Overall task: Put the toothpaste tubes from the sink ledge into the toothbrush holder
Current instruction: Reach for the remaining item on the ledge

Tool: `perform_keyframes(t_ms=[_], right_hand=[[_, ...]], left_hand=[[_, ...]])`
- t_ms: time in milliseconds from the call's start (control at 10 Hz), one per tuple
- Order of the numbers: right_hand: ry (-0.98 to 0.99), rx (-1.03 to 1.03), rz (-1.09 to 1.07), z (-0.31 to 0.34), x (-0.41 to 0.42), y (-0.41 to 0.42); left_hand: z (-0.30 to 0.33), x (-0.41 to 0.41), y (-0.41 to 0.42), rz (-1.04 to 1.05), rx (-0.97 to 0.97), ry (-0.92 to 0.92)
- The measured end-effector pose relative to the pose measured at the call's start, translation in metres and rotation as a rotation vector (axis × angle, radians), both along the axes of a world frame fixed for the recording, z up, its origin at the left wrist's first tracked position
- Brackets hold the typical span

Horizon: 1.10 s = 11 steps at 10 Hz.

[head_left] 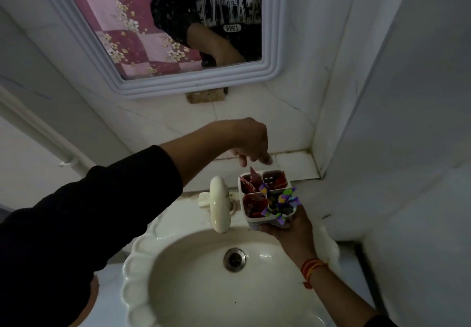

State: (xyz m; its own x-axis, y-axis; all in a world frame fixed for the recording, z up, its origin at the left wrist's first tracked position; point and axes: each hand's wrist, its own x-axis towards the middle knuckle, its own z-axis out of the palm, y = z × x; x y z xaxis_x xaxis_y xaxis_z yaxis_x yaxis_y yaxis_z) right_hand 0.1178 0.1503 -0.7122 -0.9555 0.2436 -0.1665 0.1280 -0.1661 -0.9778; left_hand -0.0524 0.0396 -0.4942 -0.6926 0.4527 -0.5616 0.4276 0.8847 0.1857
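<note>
white tiled walls; sink [142, 258] | right hand [293, 227] grips toothbrush holder [265, 199] | left hand [251, 143] loosely curled, empty

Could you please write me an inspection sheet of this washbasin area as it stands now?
Surface: cream scalloped ceramic sink, bowl dry-looking, metal drain open.
Job's things: white four-compartment plastic toothbrush holder; red toothpaste tubes in its left compartments.
Clutter: purple flower decoration on the holder; cream tap.
Hands: right hand grips the holder; left hand above it, fingers pointing down, holding nothing visible.
Cables: nothing seen.
Surroundings: white-framed mirror, white tiled wall.
</note>
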Motion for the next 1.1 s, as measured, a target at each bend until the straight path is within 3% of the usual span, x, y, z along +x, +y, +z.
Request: perform_keyframes(t_ms=[100, 200, 300, 400, 500, 600, 700, 900, 1000, 1100], right_hand=[[-0.034, 0.116, 0.021, 0.002, 0.002, -0.001], [-0.012, 0.232, 0.040, -0.004, 0.002, 0.001], [0.010, 0.353, 0.043, -0.005, 0.001, 0.003], [0.012, 0.400, -0.010, 0.003, -0.002, 0.012], [0.012, 0.464, -0.076, 0.016, -0.025, 0.035], [0.013, 0.551, -0.091, 0.030, -0.062, 0.060], [-0.023, 0.628, -0.103, 0.038, -0.090, 0.076], [-0.051, 0.667, -0.139, 0.038, -0.110, 0.084], [-0.058, 0.689, -0.130, 0.037, -0.107, 0.077], [-0.110, 0.712, -0.188, 0.043, -0.089, 0.066]], left_hand=[[-0.010, -0.008, -0.009, 0.167, 0.084, 0.026], [-0.034, -0.006, -0.021, 0.204, -0.040, -0.061], [-0.054, 0.004, -0.019, 0.311, 0.008, -0.185], [-0.061, 0.007, -0.009, 0.382, 0.153, -0.036], [-0.060, -0.004, 0.002, 0.566, 0.411, -0.002], [-0.061, -0.018, 0.016, 0.884, 0.737, -0.165], [-0.070, -0.028, 0.028, 1.071, 0.908, -0.269], [-0.077, -0.028, 0.027, 1.121, 1.114, -0.240], [-0.077, -0.023, 0.018, 1.078, 1.050, -0.194], [-0.058, -0.002, 0.002, 0.920, 0.889, -0.016]])
